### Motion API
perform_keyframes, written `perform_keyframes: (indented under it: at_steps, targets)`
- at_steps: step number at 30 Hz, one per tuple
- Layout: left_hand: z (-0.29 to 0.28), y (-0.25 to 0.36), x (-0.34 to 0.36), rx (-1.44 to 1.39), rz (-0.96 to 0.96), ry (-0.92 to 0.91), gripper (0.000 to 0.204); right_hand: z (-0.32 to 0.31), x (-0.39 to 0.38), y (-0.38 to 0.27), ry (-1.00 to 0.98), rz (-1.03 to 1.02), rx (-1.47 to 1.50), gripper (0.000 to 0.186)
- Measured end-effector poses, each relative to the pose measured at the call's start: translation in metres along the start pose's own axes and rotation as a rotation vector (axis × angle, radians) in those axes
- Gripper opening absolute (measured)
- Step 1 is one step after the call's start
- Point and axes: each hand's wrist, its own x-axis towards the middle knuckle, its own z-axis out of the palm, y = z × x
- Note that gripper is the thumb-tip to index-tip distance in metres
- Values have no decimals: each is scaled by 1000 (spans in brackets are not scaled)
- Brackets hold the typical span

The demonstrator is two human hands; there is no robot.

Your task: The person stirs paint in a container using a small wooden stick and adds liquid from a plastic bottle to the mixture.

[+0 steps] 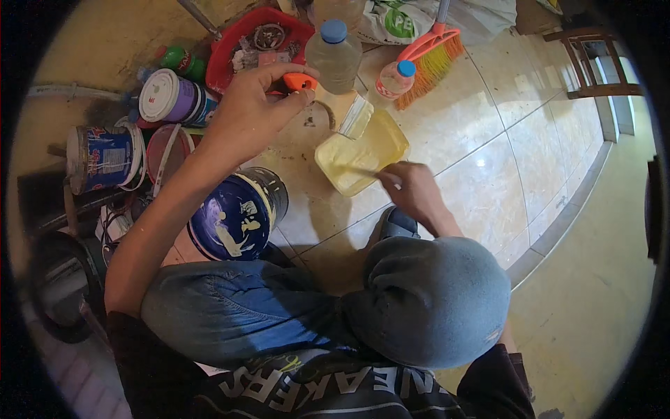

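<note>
My left hand [255,108] is raised, its thumb and fingers closed on the orange-tipped handle of a paintbrush [357,117]. The brush's pale, flat head hangs over the far left rim of a yellow plastic tub [399,143]. My right hand [417,192] is at the tub's near right side, gripping a thin stick [359,170]. The stick's far end reaches into pale yellow paint [338,162] in the tub. Part of the stick is hidden by my fingers.
Left of the tub stand a paint-smeared blue bucket [230,216] and several paint cans [105,159]. Beyond are a red dustpan [300,31], a large blue-capped bottle [333,59], a small bottle [395,80] and an orange broom [436,66]. A wooden chair [604,91] stands far right.
</note>
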Motion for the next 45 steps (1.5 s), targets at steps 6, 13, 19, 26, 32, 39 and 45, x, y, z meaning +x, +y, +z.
perform_keyframes:
  at_steps: [6, 13, 19, 26, 32, 39, 45]
  targets:
    - [3, -12, -1, 74, 84, -61, 33, -51, 14, 37, -30, 191, -128, 19]
    - [2, -15, 0, 117, 96, -88, 31, -34, 39, 0, -138, 92, -116, 24]
    - [3, -11, -2, 85, 84, -79, 32, -64, 57, 15, -183, 68, -288, 23]
    - [3, -14, 0, 92, 69, -85, 33, -26, 52, -7, -283, -46, -111, 22]
    - [3, -11, 0, 84, 40, -85, 33, -78, 59, 22, -190, 12, -281, 20]
    - [3, -7, 0, 117, 68, -64, 33, -64, 47, 16, -280, -133, -286, 20]
    - [3, -15, 0, 83, 118, -57, 33, -61, 42, 10, -281, -266, -305, 17]
